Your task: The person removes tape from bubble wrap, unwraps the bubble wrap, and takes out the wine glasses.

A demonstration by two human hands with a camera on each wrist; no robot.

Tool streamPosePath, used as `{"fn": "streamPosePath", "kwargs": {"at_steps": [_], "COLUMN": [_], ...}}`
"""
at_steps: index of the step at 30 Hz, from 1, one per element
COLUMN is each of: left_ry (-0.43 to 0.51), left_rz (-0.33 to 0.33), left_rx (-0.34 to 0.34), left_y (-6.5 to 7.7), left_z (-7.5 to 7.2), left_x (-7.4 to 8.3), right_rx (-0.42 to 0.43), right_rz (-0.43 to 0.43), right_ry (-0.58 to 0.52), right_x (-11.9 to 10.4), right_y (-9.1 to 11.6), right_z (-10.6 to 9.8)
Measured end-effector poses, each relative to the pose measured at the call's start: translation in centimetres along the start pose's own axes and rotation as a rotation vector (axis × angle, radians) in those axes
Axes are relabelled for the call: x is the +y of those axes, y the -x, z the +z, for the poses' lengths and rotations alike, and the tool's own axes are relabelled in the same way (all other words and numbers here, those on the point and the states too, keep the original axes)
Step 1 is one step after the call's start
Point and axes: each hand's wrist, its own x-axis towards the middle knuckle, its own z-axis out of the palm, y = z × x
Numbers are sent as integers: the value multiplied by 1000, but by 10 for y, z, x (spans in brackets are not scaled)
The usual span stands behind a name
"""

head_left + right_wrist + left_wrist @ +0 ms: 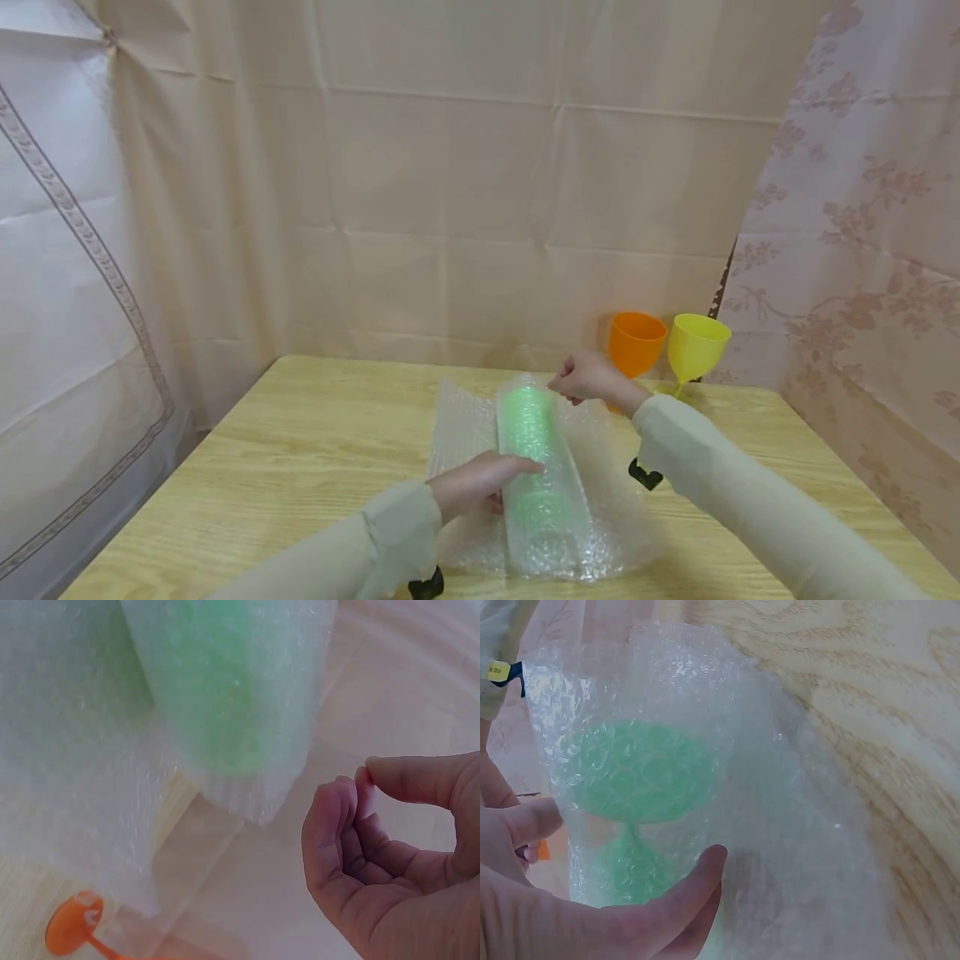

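Observation:
A green plastic goblet (527, 423) lies rolled in clear bubble wrap (463, 425), its bowl toward the back and its round foot (641, 772) nearer the person. My left hand (480, 483) grips the wrapped goblet near its stem, thumb laid across the top and the other fingers at its side. Close beside the far end of the roll is my right hand (588, 379). In the right wrist view its fingers are curled, with thumb and forefinger tips together, and a gap separates them from the wrap. Nothing shows between those fingertips.
An orange goblet (636, 343) and a yellow goblet (697, 346) stand at the back right of the wooden table (322, 442), the orange one partly behind the right arm. Loose wrap spreads on both sides of the roll. A beige curtain (442, 183) hangs behind the table.

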Motion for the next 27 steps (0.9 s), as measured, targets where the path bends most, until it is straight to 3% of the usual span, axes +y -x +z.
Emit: {"fn": "streamPosePath", "kwargs": {"at_steps": [4, 11, 19, 27], "left_ry": [6, 36, 32, 5], "left_rz": [8, 8, 43, 30], "left_rx": [14, 30, 30, 30], "left_y": [-1, -2, -1, 0], "left_z": [-1, -3, -4, -5], "left_x": [-2, -7, -12, -11], "right_rx": [-4, -56, -132, -194], "right_rz": [-5, 69, 139, 174], "right_ry": [-37, -107, -262, -369], "right_x": [10, 49, 100, 125], "right_y": [6, 18, 27, 35], "right_z": [-11, -25, -18, -11]}}
